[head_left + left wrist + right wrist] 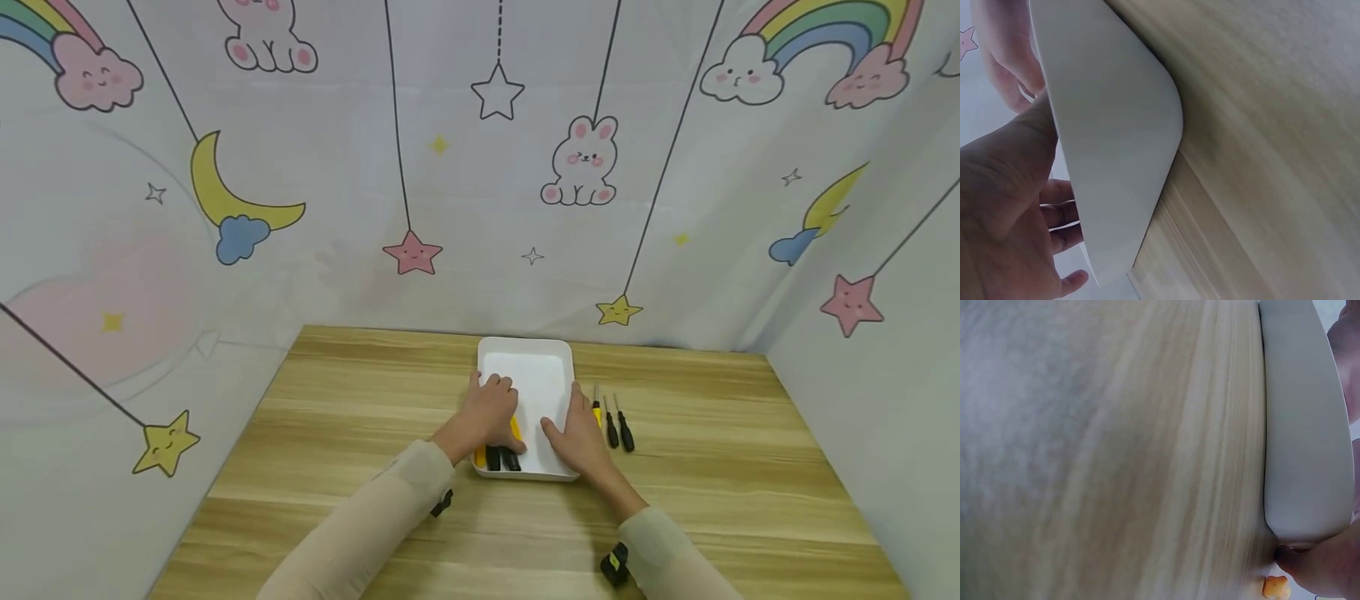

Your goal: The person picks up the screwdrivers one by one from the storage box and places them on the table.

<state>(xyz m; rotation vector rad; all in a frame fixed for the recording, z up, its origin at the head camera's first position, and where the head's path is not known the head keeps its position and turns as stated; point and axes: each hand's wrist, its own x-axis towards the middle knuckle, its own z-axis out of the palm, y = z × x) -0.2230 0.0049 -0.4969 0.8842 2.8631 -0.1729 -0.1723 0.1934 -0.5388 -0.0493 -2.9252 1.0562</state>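
Note:
A white tray [525,477] lies on the table, with yellow and black tool handles [492,458] along its left side. My left hand [489,412] reaches over the tray's left wall, fingers spread over the tools. A yellow handle [515,427] shows beside its thumb; the other tool ends are hidden under the hand. In the left wrist view, the fingers [1060,215] bend loosely behind the tray wall [1116,125]. My right hand [581,433] grips the tray's right wall, thumb inside and fingers outside. The right wrist view shows a fingertip [1291,557] against the tray's outer side [1307,425].
Right of the tray, two black-handled screwdrivers [626,433] and a yellow-handled tool [597,412] lie side by side, shafts pointing away. A wood-grain table [360,400] stretches to both sides. Behind it hangs a white cloth [480,183] printed with stars, moons and rabbits.

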